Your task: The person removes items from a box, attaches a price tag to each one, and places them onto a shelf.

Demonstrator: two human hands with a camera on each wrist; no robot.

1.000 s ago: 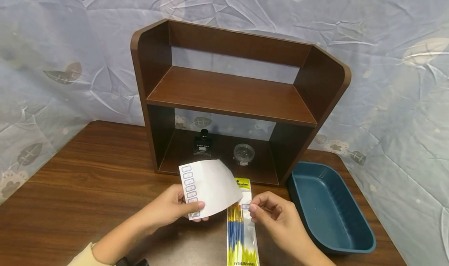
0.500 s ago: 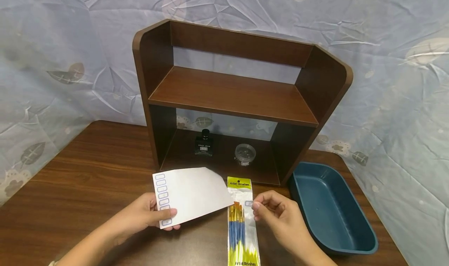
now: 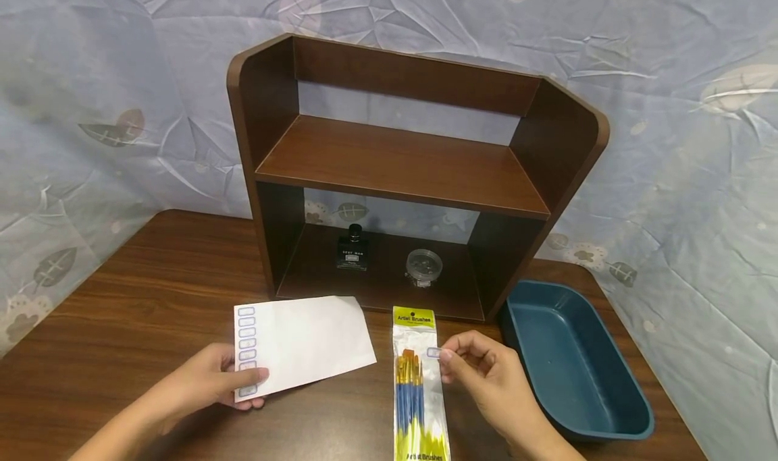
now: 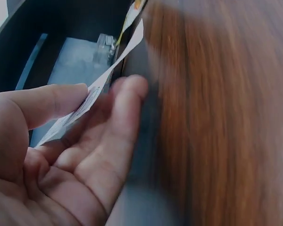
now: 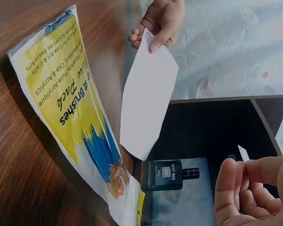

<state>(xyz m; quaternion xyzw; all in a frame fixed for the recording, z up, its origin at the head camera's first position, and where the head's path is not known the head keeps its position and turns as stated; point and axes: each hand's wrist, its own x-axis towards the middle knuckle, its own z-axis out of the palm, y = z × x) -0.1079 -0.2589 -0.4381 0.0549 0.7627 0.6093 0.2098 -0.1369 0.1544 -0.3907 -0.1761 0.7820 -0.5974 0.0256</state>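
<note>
My left hand [image 3: 221, 378] pinches the left edge of a white label sheet [image 3: 310, 345] between thumb and fingers. A column of blue-bordered labels runs down that edge. Thumb and fingers of my right hand [image 3: 495, 383] pinch one small blue-bordered label [image 3: 433, 352], which overlaps the paintbrush pack in the head view. That pack [image 3: 410, 400], clear with yellow-green ends and marked Artist Brushes, lies on the table between both hands. In the right wrist view the small label [image 5: 243, 153] sticks out past the fingertips, apart from the pack [image 5: 70, 101].
A brown two-tier shelf [image 3: 401, 160] stands behind the hands. On its lower level are a black bottle [image 3: 352, 252] marked Sexy Man and a round clear container [image 3: 423, 266], each bearing a small label. A deep blue bin [image 3: 577, 360] stands to the right.
The left hand has carried the label sheet leftward, away from the paintbrush pack, uncovering its top. The right hand still pinches the small label and has hardly moved.
</note>
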